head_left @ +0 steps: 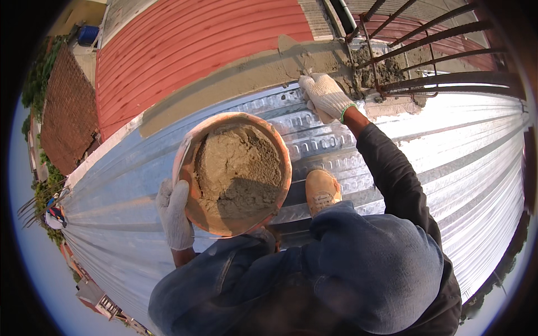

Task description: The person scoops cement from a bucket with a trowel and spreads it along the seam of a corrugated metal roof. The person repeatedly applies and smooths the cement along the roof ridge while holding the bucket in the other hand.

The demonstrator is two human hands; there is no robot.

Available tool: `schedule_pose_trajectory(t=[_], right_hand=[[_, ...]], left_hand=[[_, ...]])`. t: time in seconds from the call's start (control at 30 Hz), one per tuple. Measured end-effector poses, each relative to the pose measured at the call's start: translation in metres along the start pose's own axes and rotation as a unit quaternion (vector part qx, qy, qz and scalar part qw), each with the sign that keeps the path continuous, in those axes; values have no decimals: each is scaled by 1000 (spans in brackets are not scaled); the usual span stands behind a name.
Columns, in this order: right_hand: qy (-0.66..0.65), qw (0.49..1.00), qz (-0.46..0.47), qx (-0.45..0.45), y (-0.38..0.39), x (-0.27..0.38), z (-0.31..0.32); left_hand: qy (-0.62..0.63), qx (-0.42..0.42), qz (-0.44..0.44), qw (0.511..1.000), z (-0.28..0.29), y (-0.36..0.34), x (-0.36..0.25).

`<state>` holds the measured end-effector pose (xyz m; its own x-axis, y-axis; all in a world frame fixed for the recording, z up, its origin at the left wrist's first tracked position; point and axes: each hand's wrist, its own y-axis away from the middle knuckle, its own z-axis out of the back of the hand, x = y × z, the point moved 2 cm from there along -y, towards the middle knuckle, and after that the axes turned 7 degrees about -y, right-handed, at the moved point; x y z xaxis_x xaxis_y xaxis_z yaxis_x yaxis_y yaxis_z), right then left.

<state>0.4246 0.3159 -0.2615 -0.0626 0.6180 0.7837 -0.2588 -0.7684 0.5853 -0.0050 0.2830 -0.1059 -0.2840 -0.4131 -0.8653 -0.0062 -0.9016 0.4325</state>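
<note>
My left hand [176, 213], in a pale knit glove, is closed on the side of an orange-brown bucket [286, 168]. The bucket tilts against my legs, and grey wet mortar [238, 162] fills much of it. Ahead and to the right, my gloved right hand [327, 96] is closed around the handle of a trowel [288, 46]. Mortar coats the blade, which lies over the top of a low wall [224, 84]; my fingers hide the handle. A band of smoothed mortar runs along that wall to the left.
Corrugated metal decking [448, 151] spreads under my tan boot [322, 190]. Rusty rebar [431, 50] juts out at the upper right, above rough mortar [386, 70]. Beyond the wall lies a red metal roof [196, 45]. A person [55, 217] is at the far left edge.
</note>
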Motion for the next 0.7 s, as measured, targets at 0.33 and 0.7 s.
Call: schedule_pose_trajectory(t=[0.33, 0.7], right_hand=[[340, 874, 260, -229, -2, -27, 55], [604, 721, 304, -152, -50, 41, -8]], left_hand=[[21, -60, 2, 998, -8, 0, 1], [51, -80, 40, 995, -11, 8, 9]])
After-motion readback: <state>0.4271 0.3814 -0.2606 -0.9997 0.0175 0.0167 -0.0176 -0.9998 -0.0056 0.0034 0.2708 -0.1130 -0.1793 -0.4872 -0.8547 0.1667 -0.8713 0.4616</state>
